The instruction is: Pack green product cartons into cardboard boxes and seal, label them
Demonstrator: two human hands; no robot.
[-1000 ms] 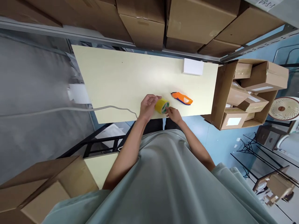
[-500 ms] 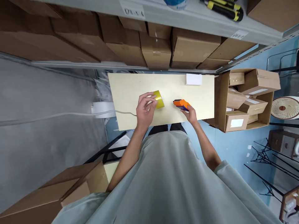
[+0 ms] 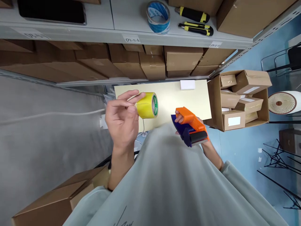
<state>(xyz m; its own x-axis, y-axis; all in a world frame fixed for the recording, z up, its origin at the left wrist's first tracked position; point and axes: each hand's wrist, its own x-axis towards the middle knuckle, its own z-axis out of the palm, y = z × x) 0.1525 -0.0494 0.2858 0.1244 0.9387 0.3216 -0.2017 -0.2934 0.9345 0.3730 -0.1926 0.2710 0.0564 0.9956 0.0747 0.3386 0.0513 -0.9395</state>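
A roll of yellow packing tape (image 3: 146, 106) with a green-printed core hangs from my left hand (image 3: 122, 117). The thumb and fingers pinch it at its left side, above the left part of the pale table (image 3: 164, 97). In my right hand (image 3: 180, 119) is an orange and dark blue tape dispenser (image 3: 191, 125), held in front of my shirt with its black roller toward me. My fingers pass through its orange handle. No tape roll shows on the dispenser from this side.
A small white box (image 3: 187, 84) lies at the table's back edge. On the shelf sit a blue tape roll (image 3: 158, 18), utility knives (image 3: 196, 29) and a phone (image 3: 52, 11). To the right stands a large carton (image 3: 215, 103) holding several smaller boxes. A cable (image 3: 70, 115) runs from the left.
Both hands have come up from the table toward me, carrying the yellow tape and the dispenser. The dispenser has turned, and the view has tilted up to show more of the shelf.
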